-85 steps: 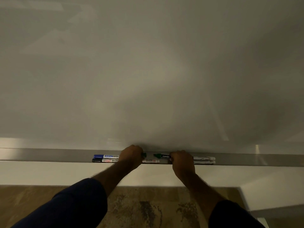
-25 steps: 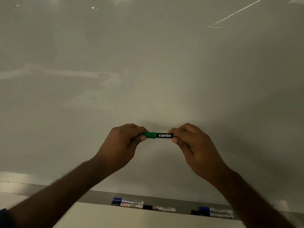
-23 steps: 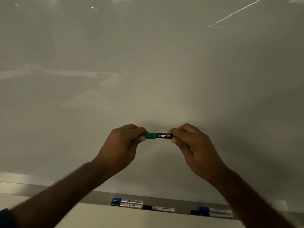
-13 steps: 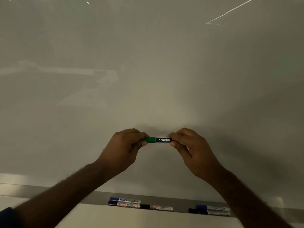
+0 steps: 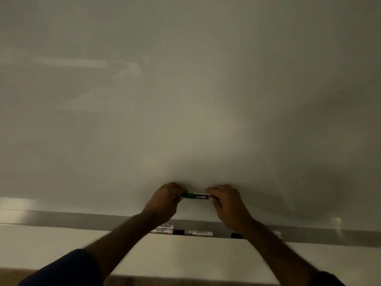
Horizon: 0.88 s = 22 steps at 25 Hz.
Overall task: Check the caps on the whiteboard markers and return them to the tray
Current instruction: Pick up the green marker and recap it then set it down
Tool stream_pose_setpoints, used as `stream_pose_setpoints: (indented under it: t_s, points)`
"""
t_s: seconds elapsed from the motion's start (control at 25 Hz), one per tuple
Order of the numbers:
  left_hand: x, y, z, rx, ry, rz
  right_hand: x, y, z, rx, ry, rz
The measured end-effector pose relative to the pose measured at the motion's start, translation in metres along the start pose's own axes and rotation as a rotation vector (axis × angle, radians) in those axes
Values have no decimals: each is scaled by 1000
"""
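- My left hand (image 5: 165,203) pinches the green cap end of the green marker (image 5: 196,196), fingers closed round it, so that grip is tight on the marker.
- My right hand (image 5: 226,205) is closed on the opposite end of the same marker, fingertips wrapped over the barrel.
- The marker lies level between the two hands, in front of the whiteboard (image 5: 185,89) and above the tray (image 5: 61,220); the word "camlin" reads on its black barrel.
- The tray is a grey ledge running along the lower edge of the whiteboard, with the marker held clear of it.
- In the tray below my hands lie other markers: a white-labelled pair (image 5: 162,230) partly hidden behind my left forearm, stacked front and back, and one more (image 5: 193,233) end to end with the front one, toward the right.
- A dark cap (image 5: 236,235) and a pale barrel tip (image 5: 276,233) show either side of my right forearm; the rest is hidden.
- Dark blue sleeves (image 5: 68,269) cover both upper forearms.
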<state>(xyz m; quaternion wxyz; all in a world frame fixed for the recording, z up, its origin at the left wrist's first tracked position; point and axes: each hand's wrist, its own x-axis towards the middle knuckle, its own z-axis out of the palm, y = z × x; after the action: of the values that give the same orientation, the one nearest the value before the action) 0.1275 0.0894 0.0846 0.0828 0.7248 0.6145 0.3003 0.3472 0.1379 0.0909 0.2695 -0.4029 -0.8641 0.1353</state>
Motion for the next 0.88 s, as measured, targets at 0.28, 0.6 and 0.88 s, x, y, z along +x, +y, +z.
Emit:
stream_pose_setpoints:
  t_s: [0.28, 0.6, 0.88]
  points:
    - [-27, -33, 52, 30, -84, -177, -26, 19, 66, -66, -116, 184]
    - [-63, -58, 89, 70, -188, -361, -45, 30, 109, -161, -264, 273]
    - [-83, -77, 92, 82, -176, -372, -42, 30, 123, -246, -348, 273]
